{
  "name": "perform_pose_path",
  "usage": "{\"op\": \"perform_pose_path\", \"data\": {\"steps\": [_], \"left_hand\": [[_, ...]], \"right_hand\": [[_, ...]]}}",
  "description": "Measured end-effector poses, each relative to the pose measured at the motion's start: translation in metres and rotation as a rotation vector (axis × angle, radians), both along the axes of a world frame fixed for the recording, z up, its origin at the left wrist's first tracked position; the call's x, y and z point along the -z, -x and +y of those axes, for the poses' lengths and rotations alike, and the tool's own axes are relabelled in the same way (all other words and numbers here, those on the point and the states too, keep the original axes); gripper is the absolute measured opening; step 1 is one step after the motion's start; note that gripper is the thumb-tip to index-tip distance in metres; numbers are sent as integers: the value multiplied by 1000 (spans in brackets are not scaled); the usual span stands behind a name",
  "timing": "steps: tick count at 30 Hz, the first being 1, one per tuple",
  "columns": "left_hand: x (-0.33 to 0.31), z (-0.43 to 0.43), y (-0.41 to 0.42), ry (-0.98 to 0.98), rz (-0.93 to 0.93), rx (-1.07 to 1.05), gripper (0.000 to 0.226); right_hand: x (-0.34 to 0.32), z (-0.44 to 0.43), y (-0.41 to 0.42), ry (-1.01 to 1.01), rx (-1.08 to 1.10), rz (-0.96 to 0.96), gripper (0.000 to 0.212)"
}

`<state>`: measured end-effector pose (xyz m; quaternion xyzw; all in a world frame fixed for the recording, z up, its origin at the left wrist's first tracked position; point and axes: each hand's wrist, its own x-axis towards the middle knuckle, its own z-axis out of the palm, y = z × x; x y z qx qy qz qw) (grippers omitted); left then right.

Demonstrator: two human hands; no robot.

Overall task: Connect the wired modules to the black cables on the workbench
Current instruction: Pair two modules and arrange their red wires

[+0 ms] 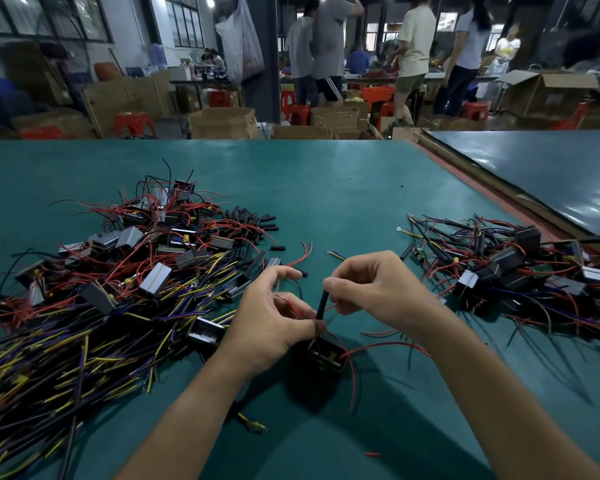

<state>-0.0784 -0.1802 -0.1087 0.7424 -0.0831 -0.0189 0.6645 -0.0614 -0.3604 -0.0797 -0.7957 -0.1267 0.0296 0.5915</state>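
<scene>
A black module (321, 355) with red wires lies on the green workbench (343, 188) just below my hands. My left hand (274, 320) pinches one of its thin red wires (293, 308) above the module. My right hand (371, 292) holds a short black tube (323, 303) upright between thumb and fingers, its lower end near the left thumb. A long red wire (388, 346) trails from the module to the right.
A large heap of modules and coloured wires (118, 271) covers the left. Loose black tubes (250, 220) lie behind it. A second pile of wired modules (520, 271) sits at the right. People stand among cardboard boxes (222, 123) beyond the bench.
</scene>
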Motion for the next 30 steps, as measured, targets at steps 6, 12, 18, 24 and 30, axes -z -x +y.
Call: {"op": "perform_pose_path", "data": {"steps": [6,12,18,24,30], "left_hand": [[2,0,0,-42,-16,13,61],[5,0,-1,-62,-29,6,61],[6,0,-3,-85,-44,4,61],[6,0,-3,-88,-41,-1,60],[5,-1,-3,-99,-30,-1,60]], "right_hand": [[-5,-4,3,-91,-106,99,17],[-9,-7,5,-139,-114,201,13],[-9,-6,4,-120,-5,247,16],[-10,-6,5,-126,-5,243,14],[-12,-7,6,-147,-70,225,17]]}}
